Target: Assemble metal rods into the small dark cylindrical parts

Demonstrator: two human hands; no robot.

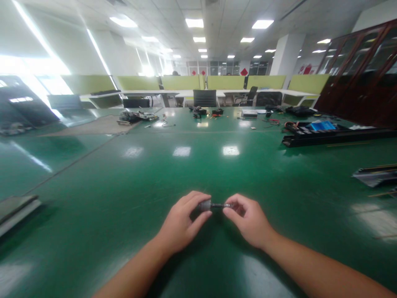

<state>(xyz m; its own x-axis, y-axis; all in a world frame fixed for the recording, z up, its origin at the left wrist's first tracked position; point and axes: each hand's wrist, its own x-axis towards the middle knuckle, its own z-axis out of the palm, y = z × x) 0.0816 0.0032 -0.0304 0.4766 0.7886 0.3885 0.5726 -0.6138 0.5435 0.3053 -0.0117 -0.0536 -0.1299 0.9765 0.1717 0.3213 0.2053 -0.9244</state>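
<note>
Over the green table, my left hand (185, 221) pinches a short grey cylinder (205, 205) between thumb and fingers. A thin dark rod (217, 205) runs sideways out of the cylinder's right end. My right hand (250, 219) is closed on the far end of this rod, with thumb and index finger pressed together around it. Rod and cylinder lie roughly level and in line with each other. Both ends are partly covered by fingers, and the exact kind of part is too small to make out.
The green tabletop (149, 174) stretches ahead. Long black metal rails (328, 138) with a blue item (323, 126) lie at right. Grey and dark parts (136, 117) sit far left, and small parts (198, 111) far centre. A flat board (18, 211) lies near left.
</note>
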